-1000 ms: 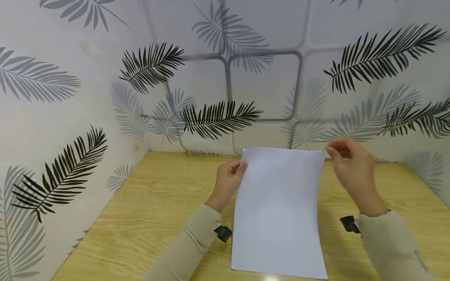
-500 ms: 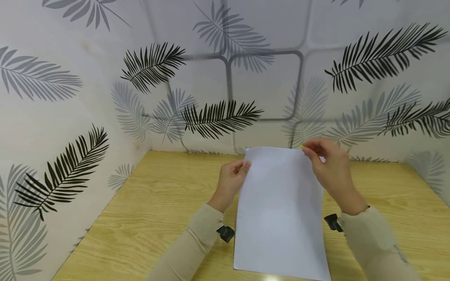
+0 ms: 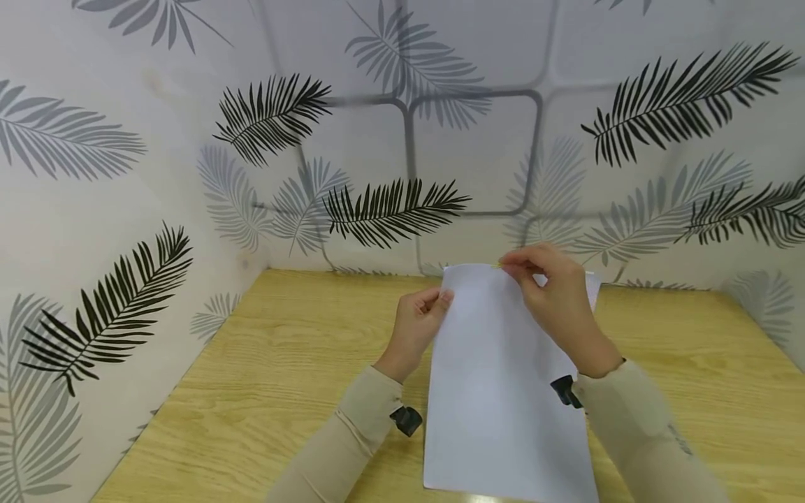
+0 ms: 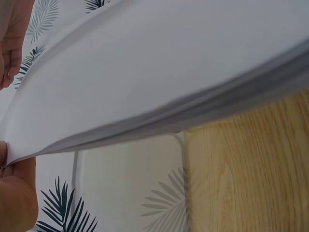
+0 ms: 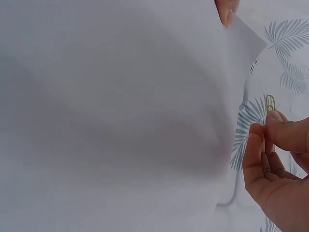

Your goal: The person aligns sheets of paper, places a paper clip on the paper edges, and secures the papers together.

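Note:
My left hand [image 3: 415,325] pinches the upper left edge of several white paper sheets [image 3: 490,391], thumb in front. The sheets hang tilted over the table, and their layered edges show in the left wrist view. Between thumb and forefinger, my right hand [image 3: 553,300] holds a small yellow paper clip [image 5: 270,102] with its loop sticking out. That hand is at the top edge of the sheets, in front of their right part. In the right wrist view the paper clip is apart from the paper [image 5: 145,106]. Fingertips of the left hand [image 5: 227,12] show at that view's top.
A light wood table [image 3: 270,370] lies under both arms. Behind it rises a wall [image 3: 358,154] with black and grey leaf prints. A small black device [image 3: 407,420] is strapped at the left wrist, another black device [image 3: 566,391] at the right.
My right hand has moved left along the sheets' top edge with the paper clip, away from the upper right corner. The left hand keeps its grip, shifting slightly right with the sheets.

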The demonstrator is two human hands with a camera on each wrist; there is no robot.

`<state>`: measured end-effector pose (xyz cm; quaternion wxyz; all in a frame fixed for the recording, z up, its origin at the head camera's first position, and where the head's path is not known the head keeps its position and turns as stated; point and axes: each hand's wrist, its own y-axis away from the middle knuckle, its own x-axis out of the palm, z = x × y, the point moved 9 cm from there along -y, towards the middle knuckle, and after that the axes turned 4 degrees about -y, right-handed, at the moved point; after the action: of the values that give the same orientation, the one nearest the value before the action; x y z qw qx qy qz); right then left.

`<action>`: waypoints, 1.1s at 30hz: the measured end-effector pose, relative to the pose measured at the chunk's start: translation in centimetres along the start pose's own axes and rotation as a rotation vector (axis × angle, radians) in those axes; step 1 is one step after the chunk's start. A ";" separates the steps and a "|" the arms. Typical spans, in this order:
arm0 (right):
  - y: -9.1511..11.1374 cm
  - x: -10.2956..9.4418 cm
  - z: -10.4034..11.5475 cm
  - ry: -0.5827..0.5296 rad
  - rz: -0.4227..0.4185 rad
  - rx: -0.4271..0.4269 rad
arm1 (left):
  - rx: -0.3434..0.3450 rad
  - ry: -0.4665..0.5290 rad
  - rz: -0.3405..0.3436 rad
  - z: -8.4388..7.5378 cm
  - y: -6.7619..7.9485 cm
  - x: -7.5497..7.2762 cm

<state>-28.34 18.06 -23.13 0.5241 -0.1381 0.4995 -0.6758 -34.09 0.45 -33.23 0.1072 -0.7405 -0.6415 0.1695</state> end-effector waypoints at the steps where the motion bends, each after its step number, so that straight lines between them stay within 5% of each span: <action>1: 0.0 0.2 0.1 -0.002 0.005 -0.001 | 0.004 0.001 0.003 0.0 0.0 0.0; 16: -0.5 2.0 1.3 -0.020 0.040 -0.057 | -0.018 0.021 0.038 -0.9 0.1 0.5; 33: -0.9 2.8 2.1 -0.024 0.073 -0.096 | 0.045 0.012 0.048 -1.0 0.2 0.8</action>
<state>-28.50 14.52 -22.32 0.5472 -0.1530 0.5298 -0.6296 -33.41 1.24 -32.46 0.1234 -0.7541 -0.6189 0.1819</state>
